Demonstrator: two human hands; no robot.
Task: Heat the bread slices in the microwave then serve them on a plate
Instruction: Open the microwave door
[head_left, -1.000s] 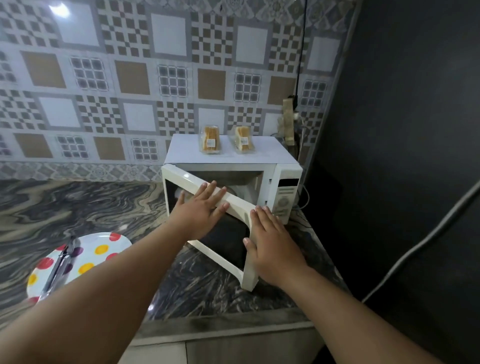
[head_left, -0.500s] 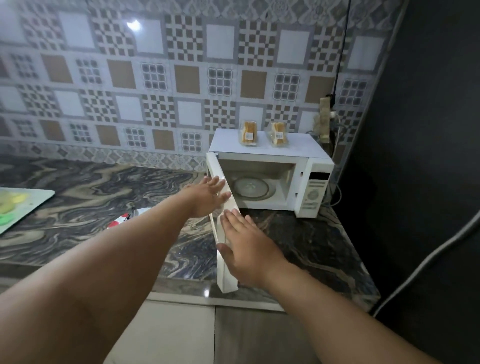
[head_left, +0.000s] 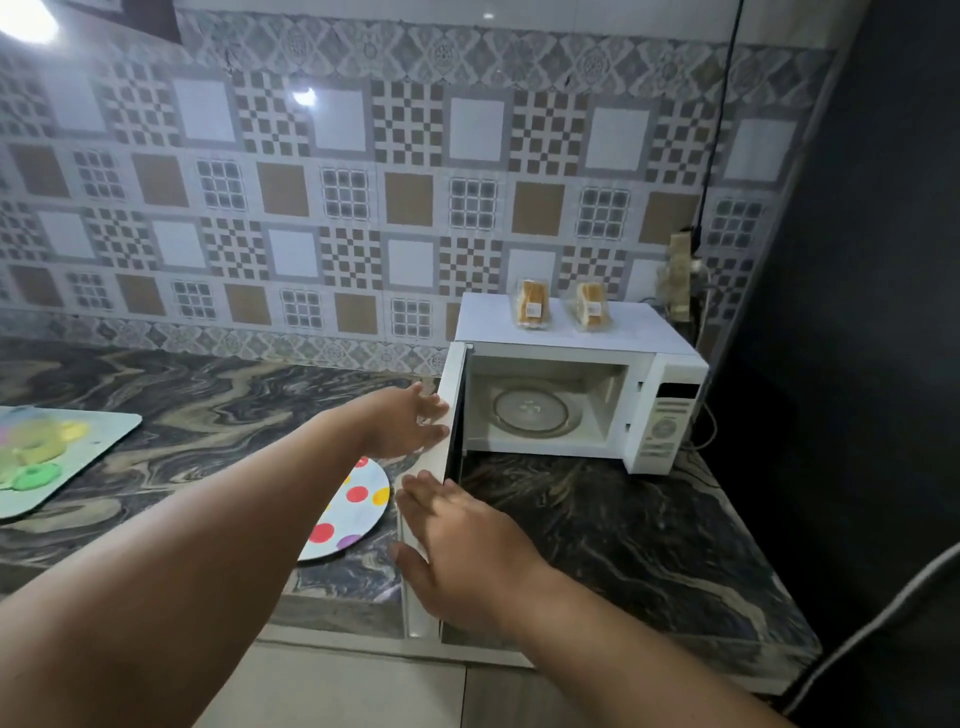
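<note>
Both hands lie flat and open on the microwave door (head_left: 447, 467), left hand (head_left: 402, 423) outside, right hand (head_left: 457, 540) at its edge, holding nothing, so the cavity is free; the bread packs (head_left: 532, 304) wait on the microwave (head_left: 571, 332) top, the plate (head_left: 353, 506) at the surface's front edge.

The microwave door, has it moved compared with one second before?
Yes. The door has swung outward on its left hinge: before, it half covered the microwave cavity; now it stands edge-on, leaving the turntable fully exposed.

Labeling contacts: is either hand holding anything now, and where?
Nothing is gripped. Both hands lie flat on the open microwave door: left hand on its outer face near the top, right hand lower, by its free edge.
</note>
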